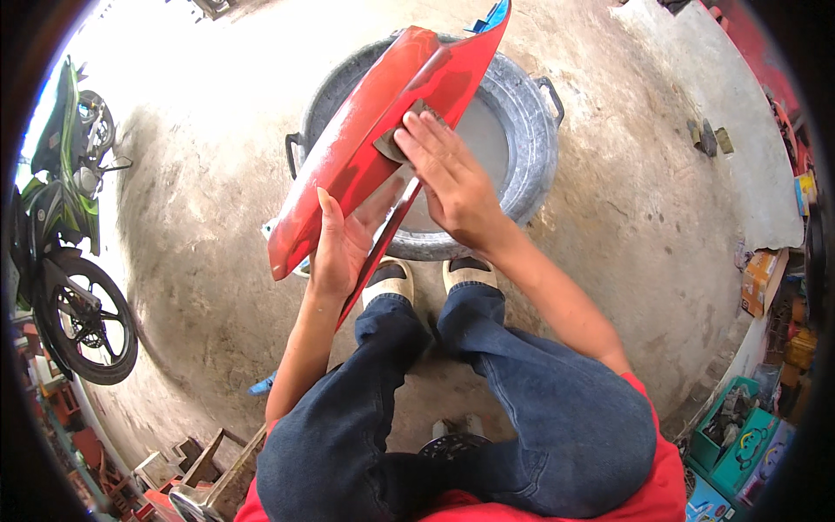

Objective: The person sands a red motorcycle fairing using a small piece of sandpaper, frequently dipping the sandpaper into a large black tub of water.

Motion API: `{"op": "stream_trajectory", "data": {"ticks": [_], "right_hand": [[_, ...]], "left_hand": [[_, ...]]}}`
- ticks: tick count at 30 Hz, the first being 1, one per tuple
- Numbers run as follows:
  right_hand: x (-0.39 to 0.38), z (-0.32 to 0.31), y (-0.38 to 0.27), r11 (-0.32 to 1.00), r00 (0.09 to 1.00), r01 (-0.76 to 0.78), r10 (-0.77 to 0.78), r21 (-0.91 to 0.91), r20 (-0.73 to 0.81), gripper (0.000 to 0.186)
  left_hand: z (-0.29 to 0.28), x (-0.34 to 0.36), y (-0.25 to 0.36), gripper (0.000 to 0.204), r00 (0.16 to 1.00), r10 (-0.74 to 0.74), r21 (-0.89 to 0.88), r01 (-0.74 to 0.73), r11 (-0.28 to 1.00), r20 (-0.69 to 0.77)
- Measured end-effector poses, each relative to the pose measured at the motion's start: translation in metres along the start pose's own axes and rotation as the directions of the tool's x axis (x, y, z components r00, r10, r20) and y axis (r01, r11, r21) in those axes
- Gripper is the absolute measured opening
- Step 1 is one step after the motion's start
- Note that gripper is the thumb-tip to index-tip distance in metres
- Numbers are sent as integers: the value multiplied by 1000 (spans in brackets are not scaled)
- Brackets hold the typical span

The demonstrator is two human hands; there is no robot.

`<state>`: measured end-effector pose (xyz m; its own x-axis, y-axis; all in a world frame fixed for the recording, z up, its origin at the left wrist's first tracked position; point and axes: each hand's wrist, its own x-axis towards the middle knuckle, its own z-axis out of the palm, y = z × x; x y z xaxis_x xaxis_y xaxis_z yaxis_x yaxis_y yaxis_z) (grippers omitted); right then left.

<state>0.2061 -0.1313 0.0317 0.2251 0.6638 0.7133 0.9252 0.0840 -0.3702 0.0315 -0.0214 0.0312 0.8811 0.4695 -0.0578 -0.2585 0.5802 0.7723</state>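
Observation:
A long red motorcycle body panel (370, 122), glossy with wet-looking darker patches, is held at a slant above a round grey metal basin (532, 143). My left hand (339, 248) grips its lower near end, the thumb on the outer face and the fingers partly hidden behind it. With straight, close-set fingers, my right hand (452, 183) presses a grey-brown piece of sandpaper (390, 144) flat against the panel's middle. Cloudy water (484, 143) shows in the basin, whose two side handles stick out left and right. The panel's far tip has a blue part (494, 19).
A black and green motorcycle (65, 217) stands at the left. Wooden pieces (209, 474) lie at the lower left. Teal boxes (739, 439) and a cardboard box (762, 283) line the right side. Small dark scraps (709, 137) lie on the concrete floor (609, 252). My shoes touch the basin's near side.

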Motion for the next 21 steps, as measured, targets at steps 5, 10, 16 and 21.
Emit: {"op": "stream_trajectory", "data": {"ticks": [5, 10, 16, 21], "right_hand": [[39, -21, 30, 994, 953, -105, 96, -17, -286, 43], [47, -43, 34, 987, 897, -158, 135, -19, -420, 35], [36, -34, 30, 987, 971, -157, 150, -23, -188, 44], [6, -1, -20, 991, 989, 5, 16, -137, 150, 42]], "left_hand": [[-7, 3, -1, 84, 953, -34, -489, 185, 853, 301], [17, -2, 12, 75, 996, -88, -152, 87, 985, 0], [22, 6, 6, 67, 996, -89, -277, 88, 957, 12], [19, -1, 7, 76, 989, -138, -257, 121, 959, -50]]}}
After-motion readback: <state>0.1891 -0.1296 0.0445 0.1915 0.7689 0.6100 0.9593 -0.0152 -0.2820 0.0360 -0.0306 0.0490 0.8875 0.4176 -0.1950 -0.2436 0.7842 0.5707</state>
